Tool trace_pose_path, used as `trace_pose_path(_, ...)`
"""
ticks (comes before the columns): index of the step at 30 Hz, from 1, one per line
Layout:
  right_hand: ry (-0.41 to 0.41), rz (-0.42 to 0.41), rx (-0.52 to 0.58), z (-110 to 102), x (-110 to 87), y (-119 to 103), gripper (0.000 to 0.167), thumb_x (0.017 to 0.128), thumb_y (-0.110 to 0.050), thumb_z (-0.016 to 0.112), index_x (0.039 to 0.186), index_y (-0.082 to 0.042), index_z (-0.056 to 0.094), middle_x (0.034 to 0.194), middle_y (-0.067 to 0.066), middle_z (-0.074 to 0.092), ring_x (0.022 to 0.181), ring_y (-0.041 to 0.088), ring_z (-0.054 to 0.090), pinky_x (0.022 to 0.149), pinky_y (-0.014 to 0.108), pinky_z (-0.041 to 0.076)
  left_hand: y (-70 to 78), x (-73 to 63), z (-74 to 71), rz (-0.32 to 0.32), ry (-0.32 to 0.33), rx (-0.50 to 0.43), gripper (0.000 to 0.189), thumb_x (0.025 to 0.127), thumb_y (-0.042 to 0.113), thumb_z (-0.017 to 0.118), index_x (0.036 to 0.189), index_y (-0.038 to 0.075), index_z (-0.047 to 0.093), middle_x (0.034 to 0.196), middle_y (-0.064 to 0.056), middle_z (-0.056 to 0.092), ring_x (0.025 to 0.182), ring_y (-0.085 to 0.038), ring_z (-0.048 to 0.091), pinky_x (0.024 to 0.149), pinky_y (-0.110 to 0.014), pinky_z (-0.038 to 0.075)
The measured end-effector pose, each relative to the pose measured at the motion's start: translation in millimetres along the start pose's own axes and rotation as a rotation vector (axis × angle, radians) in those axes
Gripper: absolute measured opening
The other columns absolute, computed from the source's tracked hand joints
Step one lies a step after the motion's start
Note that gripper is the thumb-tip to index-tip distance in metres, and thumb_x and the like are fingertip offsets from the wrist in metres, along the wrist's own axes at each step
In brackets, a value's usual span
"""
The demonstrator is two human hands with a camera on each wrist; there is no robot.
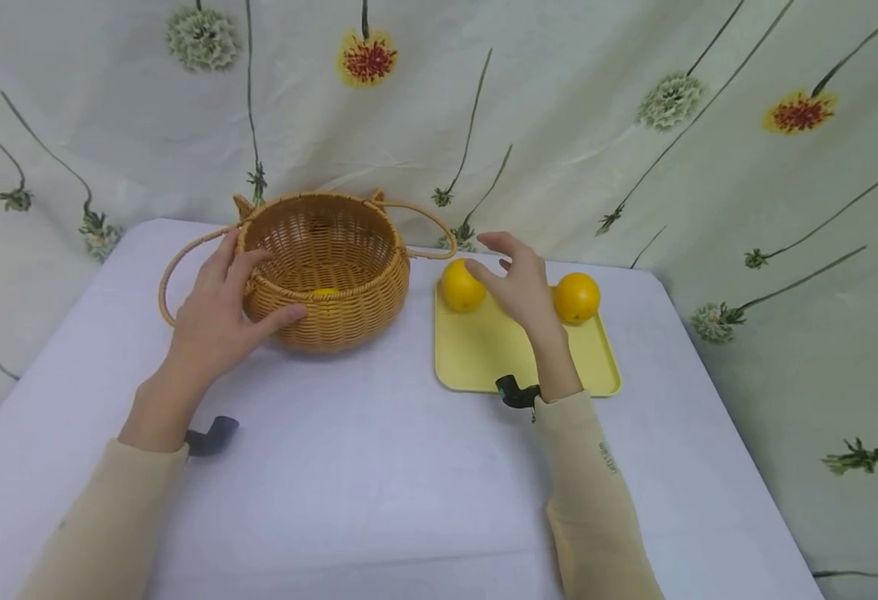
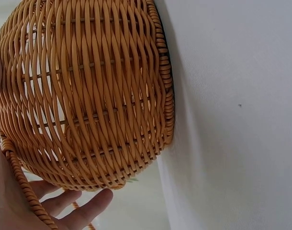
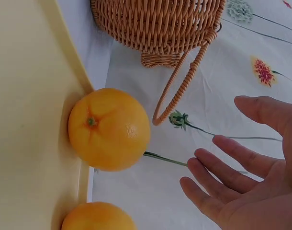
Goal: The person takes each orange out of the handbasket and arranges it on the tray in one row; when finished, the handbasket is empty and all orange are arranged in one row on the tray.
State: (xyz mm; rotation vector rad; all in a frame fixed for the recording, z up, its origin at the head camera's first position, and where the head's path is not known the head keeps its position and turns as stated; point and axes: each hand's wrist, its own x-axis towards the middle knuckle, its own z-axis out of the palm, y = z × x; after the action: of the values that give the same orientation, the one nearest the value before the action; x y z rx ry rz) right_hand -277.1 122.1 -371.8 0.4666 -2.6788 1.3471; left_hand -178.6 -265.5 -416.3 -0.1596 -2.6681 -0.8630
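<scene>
A round wicker basket (image 1: 356, 312) stands at the back left of the table, its two handles folded outward. My left hand (image 1: 217, 321) holds its left side, thumb along the outer front and fingers at the rim; in the left wrist view the fingers (image 2: 88, 211) reach round the weave beside a handle. Something yellow (image 1: 325, 293) shows inside the basket, mostly hidden. My right hand (image 1: 517, 287) hovers over a yellow tray (image 1: 476, 358), fingers loosely bent with nothing between them. On the tray, one orange (image 1: 463, 286) lies left of this hand and another orange (image 1: 577, 297) lies right.
A white cloth covers the table (image 1: 364, 492). Behind it hangs a flower-printed curtain (image 1: 559, 108), close to the basket and tray. The basket's right handle (image 1: 427, 212) sticks out toward the tray's back left corner. Dark wrist mounts (image 1: 514, 392) protrude near the sleeves.
</scene>
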Motion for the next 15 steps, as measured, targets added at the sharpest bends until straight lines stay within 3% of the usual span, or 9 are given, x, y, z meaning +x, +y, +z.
trace_pose_path(8, -0.045, -0.065, -0.011, 14, -2.7, -12, 0.049, 0.101, -0.027, 0.073, 0.144, -0.009, 0.061, 0.148, 0.009, 0.062, 0.141, 0.026, 0.054, 0.12, 0.049, 0.044, 0.2, 0.5, 2.7, 0.0, -0.006, 0.001, 0.088, 0.088, 0.06, 0.078, 0.155, 0.014, 0.045, 0.178, -0.012, 0.007, 0.161, -0.046, 0.017, 0.109, -0.082, 0.032)
trace_pose_path(15, -0.037, -0.141, -0.037, 30, 0.6, -39, 0.052, 0.1, -0.027, 0.074, 0.146, -0.008, 0.059, 0.149, 0.008, 0.062, 0.14, 0.024, 0.055, 0.119, 0.043, 0.045, -0.8, 0.0, 0.7, -0.014, -0.009, 0.01, 0.088, 0.089, 0.06, 0.077, 0.156, 0.015, 0.043, 0.178, -0.013, 0.006, 0.161, -0.045, 0.016, 0.106, -0.083, 0.032)
